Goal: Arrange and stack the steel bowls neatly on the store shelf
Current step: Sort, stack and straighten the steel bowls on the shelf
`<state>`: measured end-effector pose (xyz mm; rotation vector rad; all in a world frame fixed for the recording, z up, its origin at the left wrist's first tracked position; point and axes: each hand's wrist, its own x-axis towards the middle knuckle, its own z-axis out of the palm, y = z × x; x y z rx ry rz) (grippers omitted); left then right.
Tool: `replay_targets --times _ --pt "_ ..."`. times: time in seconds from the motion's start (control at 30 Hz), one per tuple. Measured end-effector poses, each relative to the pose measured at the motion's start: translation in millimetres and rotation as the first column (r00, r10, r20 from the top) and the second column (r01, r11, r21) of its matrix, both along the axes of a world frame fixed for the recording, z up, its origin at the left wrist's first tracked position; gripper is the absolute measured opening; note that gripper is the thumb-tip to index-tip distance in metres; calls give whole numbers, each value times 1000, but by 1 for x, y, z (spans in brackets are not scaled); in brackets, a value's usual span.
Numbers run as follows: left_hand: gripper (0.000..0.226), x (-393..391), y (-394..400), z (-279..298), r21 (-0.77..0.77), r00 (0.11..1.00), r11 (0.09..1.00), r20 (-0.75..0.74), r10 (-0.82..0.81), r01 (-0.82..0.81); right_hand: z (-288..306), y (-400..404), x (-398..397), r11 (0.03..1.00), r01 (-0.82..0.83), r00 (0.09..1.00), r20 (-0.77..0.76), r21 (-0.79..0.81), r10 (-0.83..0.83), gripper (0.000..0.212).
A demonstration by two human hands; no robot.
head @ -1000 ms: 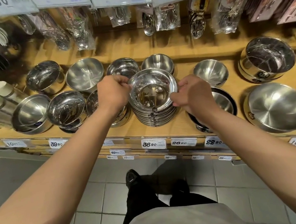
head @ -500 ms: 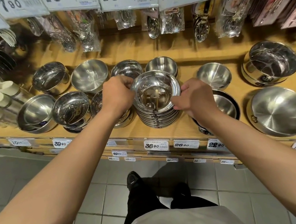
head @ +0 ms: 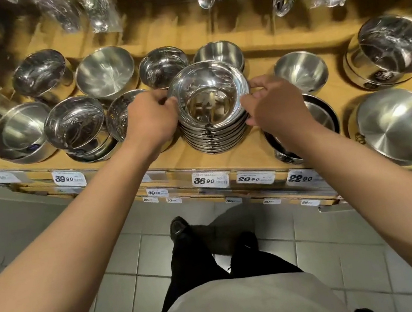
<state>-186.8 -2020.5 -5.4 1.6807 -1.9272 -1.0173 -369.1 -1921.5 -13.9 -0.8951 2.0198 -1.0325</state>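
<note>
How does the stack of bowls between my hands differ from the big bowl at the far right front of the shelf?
The stack of bowls is many shallow, mirror-shiny bowls nested upright; the big bowl is single, wider, brushed and tilted. The left hand and right hand grip the stack; the big bowl sits untouched. Both are steel.

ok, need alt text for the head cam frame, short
Seen from above, a person's left hand and right hand grip opposite sides of a stack of shallow steel bowls near the front edge of a wooden store shelf. Other steel bowls sit around it, price tags line the shelf edge, and packaged utensils hang behind.
</note>
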Motion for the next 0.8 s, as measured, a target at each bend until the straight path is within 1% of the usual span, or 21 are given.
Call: replay_targets --times 0.1,0.13,0.3,0.37,0.47,0.57,0.63,0.67,0.7,0.73,0.77,0.8 --pt "20 0 3 -2 54 995 998 -88 48 -43 -5 1 0 1000 26 999 33 -17 -25 45" --pt "22 0 4 -2 69 992 996 -108 58 -50 -5 0 0 999 34 998 44 -16 -33 46" --pt "32 0 8 -6 44 993 997 -102 64 -60 -7 2 2 999 51 996 78 -14 -50 46" --pt "34 -1 8 -6 68 989 995 -122 77 -69 -9 3 0 999 48 995 92 -26 -45 44" --pt "30 0 7 -3 106 986 992 -142 83 -68 -12 2 -1 998 61 990 128 -33 -56 42" --pt "24 2 8 2 155 987 987 -150 64 -40 -10 0 -2 998 63 984 165 0 -62 41" --pt "20 4 11 9 216 981 976 -186 45 -4 -1 4 -5 999 40 975 218 23 -44 44" --pt "20 6 14 12 234 983 972 -182 37 7 5 9 -8 999 32 967 252 34 -40 47" --pt "23 9 16 15 224 989 975 -147 26 7 10 17 -12 999 30 963 267 41 -40 48" --pt "28 13 20 17 179 995 984 -93 23 -7 15 28 -17 998 36 965 257 46 -46 46" --pt "30 17 24 20 107 998 994 -47 34 -29 20 40 -22 997 56 969 237 52 -67 43" --pt "26 21 31 23 26 998 999 -28 47 -46 24 54 -27 995 90 969 227 49 -98 40"
